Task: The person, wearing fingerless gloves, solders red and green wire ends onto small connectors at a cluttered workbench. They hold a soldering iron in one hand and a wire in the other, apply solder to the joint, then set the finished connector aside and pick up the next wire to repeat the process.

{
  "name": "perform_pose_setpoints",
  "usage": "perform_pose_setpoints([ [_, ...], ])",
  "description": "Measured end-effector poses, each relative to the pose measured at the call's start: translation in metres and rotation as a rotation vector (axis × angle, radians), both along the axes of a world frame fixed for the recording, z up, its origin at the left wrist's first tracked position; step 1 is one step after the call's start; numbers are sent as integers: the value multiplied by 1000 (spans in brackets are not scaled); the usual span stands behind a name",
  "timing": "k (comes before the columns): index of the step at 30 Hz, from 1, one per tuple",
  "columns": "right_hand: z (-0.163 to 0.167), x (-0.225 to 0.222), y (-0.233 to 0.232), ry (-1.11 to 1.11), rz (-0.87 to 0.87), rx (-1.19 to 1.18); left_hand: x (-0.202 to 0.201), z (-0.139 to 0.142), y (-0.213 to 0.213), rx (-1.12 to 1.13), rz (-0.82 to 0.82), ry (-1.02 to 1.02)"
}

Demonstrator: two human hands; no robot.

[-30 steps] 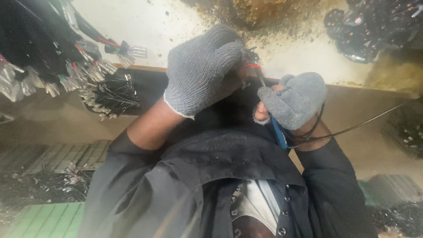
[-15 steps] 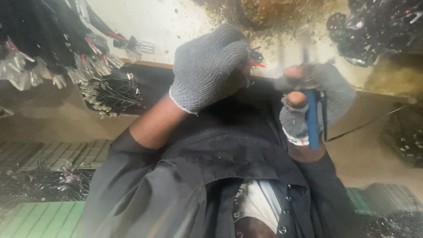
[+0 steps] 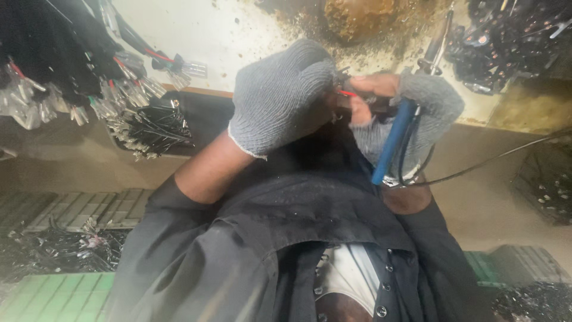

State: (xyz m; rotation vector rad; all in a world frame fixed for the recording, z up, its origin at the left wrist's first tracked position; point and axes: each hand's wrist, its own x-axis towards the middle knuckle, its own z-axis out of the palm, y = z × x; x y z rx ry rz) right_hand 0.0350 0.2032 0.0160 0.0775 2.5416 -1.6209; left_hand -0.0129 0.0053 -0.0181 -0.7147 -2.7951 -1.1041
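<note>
1. My left hand in its grey knit glove is curled into a loose fist, fingers together. What it pinches is hidden behind the glove, but a thin red wire pokes out of its right edge, so I judge the fingers are closed on that wire's end.
2. My right hand wears a grey glove with bare fingertips. Its fingers are wrapped tight around the blue handle of a soldering iron, thumb pressed near the top of the grip.
3. The iron's long axis runs steeply, handle low towards my chest and metal shaft up and away towards the stained bench. Its dark cord trails off to my right.
4. The red wire lies between the two hands, just right of the left fist and touching or nearly touching the right fingertips; I cannot tell which. The left hand is the nearer one to it. The iron's tip sits up and to the right of the wire, apart from it.
5. Further out, bundles of black leads with clear connectors hang at upper left, a heap of dark parts sits at upper right, and a crusty brown sponge rests on the white bench beyond my hands.
</note>
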Motion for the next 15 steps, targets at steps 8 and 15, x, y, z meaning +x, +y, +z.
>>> perform_pose_setpoints([
  [8,-15,10,2,70,-12,29,-12,26,-5,84,-108,-69],
  [15,-20,15,10,-21,-48,-180,-11,39,-23,295,-267,-614],
])
